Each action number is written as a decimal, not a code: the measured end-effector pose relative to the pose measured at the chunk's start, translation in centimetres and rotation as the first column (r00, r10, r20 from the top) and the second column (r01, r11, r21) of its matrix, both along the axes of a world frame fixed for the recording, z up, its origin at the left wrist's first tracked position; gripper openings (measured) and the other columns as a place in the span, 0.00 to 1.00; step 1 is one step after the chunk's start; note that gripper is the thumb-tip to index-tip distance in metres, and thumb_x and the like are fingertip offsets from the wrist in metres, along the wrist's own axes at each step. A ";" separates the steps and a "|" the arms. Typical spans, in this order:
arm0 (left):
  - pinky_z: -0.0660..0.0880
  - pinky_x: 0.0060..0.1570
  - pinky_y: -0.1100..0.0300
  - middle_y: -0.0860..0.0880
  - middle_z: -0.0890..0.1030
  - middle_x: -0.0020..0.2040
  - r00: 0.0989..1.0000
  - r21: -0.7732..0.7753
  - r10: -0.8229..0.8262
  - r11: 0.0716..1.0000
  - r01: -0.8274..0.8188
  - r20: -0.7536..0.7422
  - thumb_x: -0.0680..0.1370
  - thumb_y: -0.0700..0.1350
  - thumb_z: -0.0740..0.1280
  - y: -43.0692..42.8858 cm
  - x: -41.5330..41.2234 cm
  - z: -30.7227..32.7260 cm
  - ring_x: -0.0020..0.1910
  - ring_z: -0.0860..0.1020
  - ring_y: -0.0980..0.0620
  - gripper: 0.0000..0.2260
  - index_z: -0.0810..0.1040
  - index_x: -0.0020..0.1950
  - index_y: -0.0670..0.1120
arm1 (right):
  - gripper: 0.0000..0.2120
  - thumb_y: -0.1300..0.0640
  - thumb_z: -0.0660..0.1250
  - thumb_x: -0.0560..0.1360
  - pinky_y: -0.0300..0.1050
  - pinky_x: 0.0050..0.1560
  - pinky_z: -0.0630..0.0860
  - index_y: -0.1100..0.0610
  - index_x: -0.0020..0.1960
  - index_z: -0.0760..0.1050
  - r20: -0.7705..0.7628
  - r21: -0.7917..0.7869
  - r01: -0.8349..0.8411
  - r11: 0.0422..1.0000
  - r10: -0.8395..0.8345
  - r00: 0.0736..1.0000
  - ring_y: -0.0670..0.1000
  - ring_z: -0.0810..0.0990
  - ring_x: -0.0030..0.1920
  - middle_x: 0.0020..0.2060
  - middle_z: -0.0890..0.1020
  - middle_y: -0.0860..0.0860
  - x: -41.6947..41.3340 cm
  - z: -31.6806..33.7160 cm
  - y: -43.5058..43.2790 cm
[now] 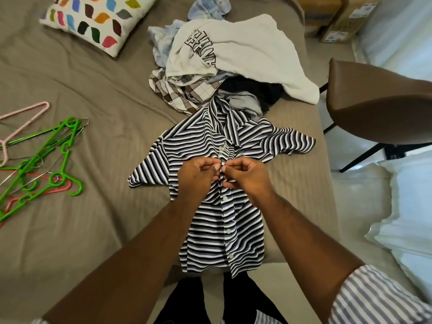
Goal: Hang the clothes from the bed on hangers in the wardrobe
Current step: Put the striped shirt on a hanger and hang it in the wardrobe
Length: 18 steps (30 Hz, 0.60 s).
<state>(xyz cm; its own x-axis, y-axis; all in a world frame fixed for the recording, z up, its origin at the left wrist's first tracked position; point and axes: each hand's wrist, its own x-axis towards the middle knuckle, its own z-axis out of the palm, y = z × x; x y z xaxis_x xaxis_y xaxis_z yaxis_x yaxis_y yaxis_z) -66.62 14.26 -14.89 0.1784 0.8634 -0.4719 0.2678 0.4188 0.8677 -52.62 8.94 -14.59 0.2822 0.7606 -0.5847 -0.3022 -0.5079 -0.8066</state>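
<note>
A black, white and blue striped shirt (243,220) lies flat on the bed (105,94), collar away from me. My left hand (196,177) and my right hand (245,175) meet at its button placket below the collar. Each hand pinches the fabric edge there with thumb and fingers. Several white buttons lower down the placket are fastened. Behind the shirt sits a pile of clothes (236,57) topped by a white printed garment. Green hangers (53,157) and pink hangers (25,118) lie in a heap on the bed's left side.
A patterned pillow (93,19) lies at the bed's far left. A brown chair (376,108) stands close to the bed's right edge. Cardboard boxes (336,17) sit on the floor at the far right. White bedding (406,220) lies at the right.
</note>
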 end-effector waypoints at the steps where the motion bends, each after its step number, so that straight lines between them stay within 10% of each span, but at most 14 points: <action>1: 0.83 0.46 0.58 0.47 0.87 0.42 1.000 0.003 0.006 1.000 -0.006 0.003 0.78 0.41 0.73 0.0 0.0 0.0 0.43 0.86 0.48 0.04 0.85 0.51 0.43 | 0.06 0.66 0.74 0.75 0.52 0.42 0.86 0.66 0.50 0.81 0.034 0.002 -0.007 1.000 0.007 0.999 0.56 0.86 0.41 0.42 0.85 0.61 -0.1 -0.1 0.1; 8: 0.83 0.45 0.55 0.49 0.87 0.40 0.997 0.038 -0.013 0.999 0.016 -0.073 0.75 0.45 0.76 0.0 0.1 -0.1 0.41 0.86 0.49 0.05 0.86 0.48 0.45 | 0.05 0.63 0.76 0.74 0.61 0.45 0.84 0.63 0.46 0.82 0.308 0.025 -0.086 0.996 0.074 0.948 0.64 0.85 0.43 0.40 0.85 0.61 -0.9 -1.1 0.3; 18: 0.84 0.42 0.58 0.47 0.86 0.40 0.992 0.107 0.025 0.994 -0.011 -0.126 0.77 0.39 0.73 0.0 -0.1 -0.1 0.36 0.85 0.51 0.03 0.83 0.51 0.44 | 0.06 0.61 0.77 0.74 0.57 0.48 0.85 0.61 0.49 0.84 0.253 -0.012 0.000 1.000 0.003 0.968 0.57 0.87 0.42 0.40 0.87 0.56 -1.7 -1.1 -0.1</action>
<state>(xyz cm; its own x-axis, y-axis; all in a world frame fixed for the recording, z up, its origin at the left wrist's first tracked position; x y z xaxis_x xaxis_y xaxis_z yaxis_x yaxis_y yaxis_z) -66.68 14.26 -15.00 0.1071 0.9122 -0.3956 0.3718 0.3322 0.8668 -54.32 8.89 -15.70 0.4208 0.7544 -0.5037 -0.0885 -0.5185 -0.8505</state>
